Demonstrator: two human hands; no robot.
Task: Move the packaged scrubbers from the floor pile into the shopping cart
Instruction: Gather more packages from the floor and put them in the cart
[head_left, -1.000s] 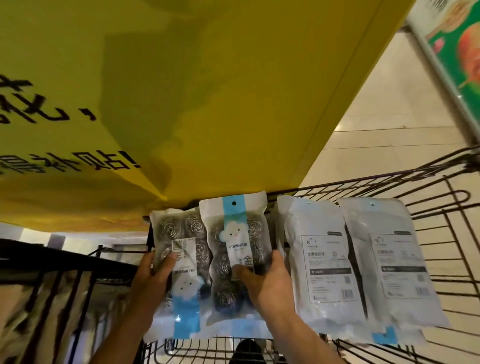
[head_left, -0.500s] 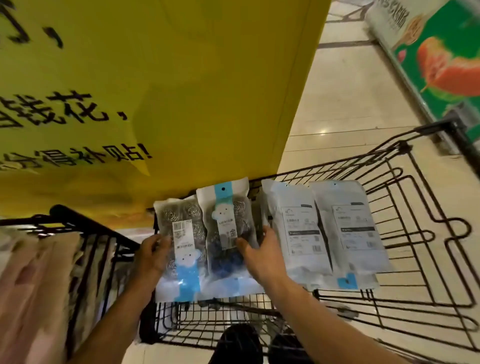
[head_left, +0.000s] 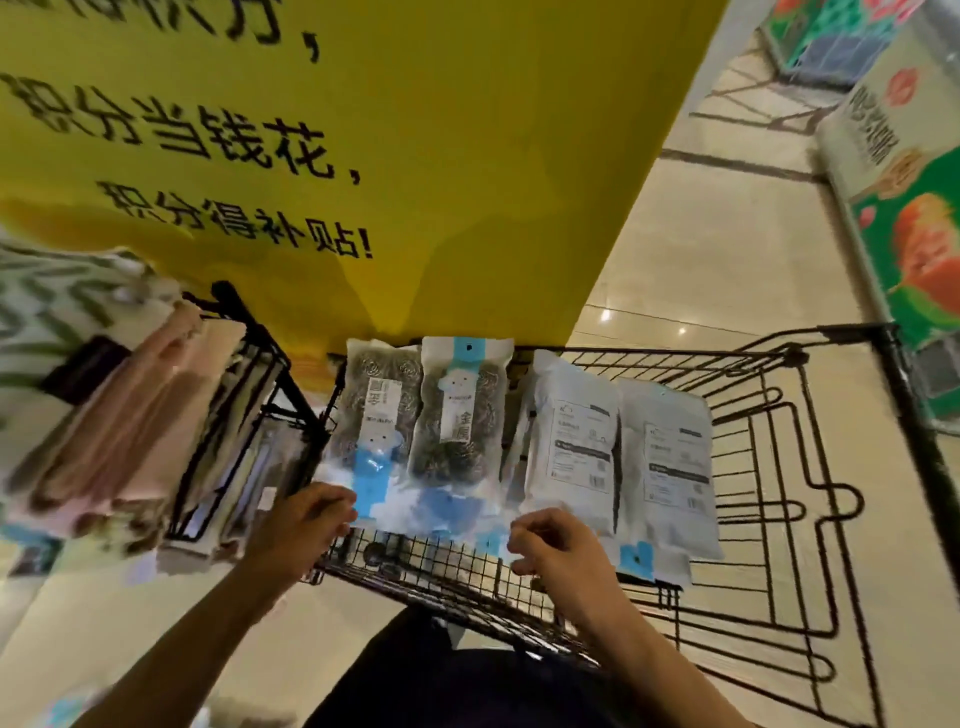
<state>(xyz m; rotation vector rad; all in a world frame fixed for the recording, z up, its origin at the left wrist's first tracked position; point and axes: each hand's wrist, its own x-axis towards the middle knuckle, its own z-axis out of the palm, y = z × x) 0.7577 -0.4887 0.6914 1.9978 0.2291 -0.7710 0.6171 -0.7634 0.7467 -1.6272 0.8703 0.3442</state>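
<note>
Head view
Shopping cart (head_left: 810, 499): black wire grid basket with thin rods and looped side bars, standing on a glossy beige tiled floor (head_left: 717, 249).
Clear scrubber packs (head_left: 415, 426): two glossy see-through pouches showing coiled steel-wool balls, with white labels and blue strips; they lie side by side, overlapping, at the cart's left end.
White scrubber packs (head_left: 618, 447): two opaque white flat pouches with printed labels and barcodes, overlapping, just right of the clear ones inside the cart; a blue tab shows at their lower edge.
Left hand (head_left: 301, 525): fingers curled at the lower edge of the leftmost clear pack; blur hides whether it pinches the pouch or only touches it.
Right hand (head_left: 556, 545): fingers loosely curled above the cart's near rim, apart from the packs, holding nothing.
Yellow banner (head_left: 415, 156): smooth sheet with black characters, hanging behind the cart.
Folded cloths (head_left: 119, 426): soft pink and beige stacks in a black wire rack at left.
Floor pile: not in view.
</note>
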